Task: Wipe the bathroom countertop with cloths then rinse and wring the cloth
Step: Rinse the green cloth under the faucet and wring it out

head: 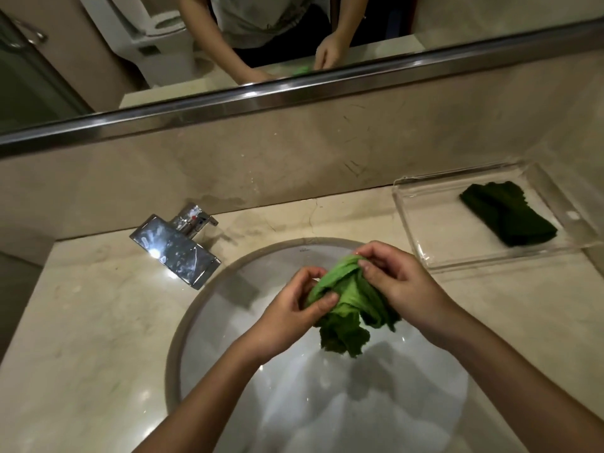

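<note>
A: Where is the cloth?

B: The bunched light green cloth (pixel 346 308) is held between both hands above the round white sink basin (pixel 202 322), which is set into the beige marble countertop (pixel 91 322). Its lower end hangs loose toward the bowl. I cannot tell whether it touches the porcelain.

A: How do the hands hold it?

B: The left hand (pixel 294 318) has its fingers curled and pinches the cloth's left side between thumb and fingertips. The right hand (pixel 398 282) grips the upper right part, with its fingers bent over the top of the bundle. Both hands are closed on the fabric.

A: Is there another container?

B: Yes, a clear rectangular plastic tray (pixel 421 237) sits on the counter to the right of the basin, up against the back wall. A folded dark green cloth (pixel 508 212) lies inside it, toward the far right, and the rest of the tray floor shows through.

A: And the tap?

B: A square chrome faucet (pixel 176 253) stands at the basin's back left, with its flat spout reaching over the rim. Above it, the metal-framed wall mirror (pixel 98 60) reflects the person's arms and a white toilet (pixel 163 34).
</note>
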